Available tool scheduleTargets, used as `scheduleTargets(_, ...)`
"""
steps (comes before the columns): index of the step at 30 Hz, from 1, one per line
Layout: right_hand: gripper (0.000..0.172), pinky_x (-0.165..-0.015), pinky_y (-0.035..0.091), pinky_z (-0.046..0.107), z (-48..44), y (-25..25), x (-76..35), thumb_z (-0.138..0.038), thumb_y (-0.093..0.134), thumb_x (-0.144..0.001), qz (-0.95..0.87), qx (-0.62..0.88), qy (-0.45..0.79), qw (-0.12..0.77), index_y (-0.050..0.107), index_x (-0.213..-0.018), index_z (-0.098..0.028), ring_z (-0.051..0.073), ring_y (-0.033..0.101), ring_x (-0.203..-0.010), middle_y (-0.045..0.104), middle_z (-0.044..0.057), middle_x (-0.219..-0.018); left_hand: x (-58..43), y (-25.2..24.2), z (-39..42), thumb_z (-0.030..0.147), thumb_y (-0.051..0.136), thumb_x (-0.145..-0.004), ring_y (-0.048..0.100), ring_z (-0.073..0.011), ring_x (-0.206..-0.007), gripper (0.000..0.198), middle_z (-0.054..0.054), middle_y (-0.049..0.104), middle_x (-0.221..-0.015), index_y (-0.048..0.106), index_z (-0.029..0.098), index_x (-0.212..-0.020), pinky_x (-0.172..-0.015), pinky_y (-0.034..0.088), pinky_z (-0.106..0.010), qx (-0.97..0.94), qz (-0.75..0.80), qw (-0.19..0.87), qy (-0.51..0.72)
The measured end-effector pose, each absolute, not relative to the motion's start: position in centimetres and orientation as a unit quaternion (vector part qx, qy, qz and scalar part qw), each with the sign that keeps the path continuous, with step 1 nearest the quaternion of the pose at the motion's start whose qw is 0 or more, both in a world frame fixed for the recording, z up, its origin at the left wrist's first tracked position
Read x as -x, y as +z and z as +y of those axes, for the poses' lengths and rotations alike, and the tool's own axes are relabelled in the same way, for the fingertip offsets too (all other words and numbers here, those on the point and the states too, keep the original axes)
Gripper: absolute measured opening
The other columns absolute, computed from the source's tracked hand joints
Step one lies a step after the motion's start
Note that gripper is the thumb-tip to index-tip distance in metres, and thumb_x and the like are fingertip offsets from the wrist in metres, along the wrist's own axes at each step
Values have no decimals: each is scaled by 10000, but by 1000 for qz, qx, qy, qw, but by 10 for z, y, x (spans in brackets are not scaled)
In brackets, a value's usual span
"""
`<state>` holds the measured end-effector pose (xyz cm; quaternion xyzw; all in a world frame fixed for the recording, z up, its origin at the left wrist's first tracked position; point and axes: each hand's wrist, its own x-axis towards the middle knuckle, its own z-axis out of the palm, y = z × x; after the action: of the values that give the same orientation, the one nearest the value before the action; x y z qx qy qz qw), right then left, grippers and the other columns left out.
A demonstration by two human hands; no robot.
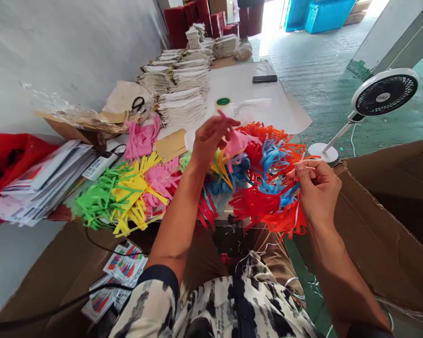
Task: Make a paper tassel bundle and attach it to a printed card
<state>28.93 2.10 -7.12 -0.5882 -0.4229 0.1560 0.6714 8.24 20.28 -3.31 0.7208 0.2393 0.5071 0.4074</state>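
My left hand [209, 138] is raised over a heap of coloured paper fringe, its fingers pinched on a pink fringe piece [237, 140]. My right hand [315, 188] is closed at the heap's right edge, pinching a thin white string [303, 160] beside red and orange fringe [268, 206]. Blue fringe [273, 159] lies between the hands. Green, yellow and pink fringe [127, 192] is spread to the left on the table edge.
Stacks of white paper bundles [183, 94], a tape roll [223, 102], a black phone [264, 78] and scissors [138, 103] lie farther back. A white fan [380, 98] stands on the floor at right. A large cardboard box [391, 211] is beside my right arm.
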Motion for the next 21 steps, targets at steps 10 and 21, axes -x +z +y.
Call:
scheduleTargets(10,209,-567,375,283,21,-73,-285,-435,746,-955,-426,595,161,662,716,-909,-233,129,529,-577,712,-26,-722,-87,-15,203,427,755,-967,739,-188,-988,219,-21,743,-967,757,264,-1112,-829,601,-349,-758,187,330,530)
scheduleTargets(21,181,-582,408,274,22,-67,-276,-404,770,-939,-421,572,168,684,766,-918,-225,132,589,-629,731,-11,-739,-131,-68,120,492,812,-910,724,-150,-789,310,-31,761,-917,714,232,-1048,-774,623,-352,-608,170,674,384)
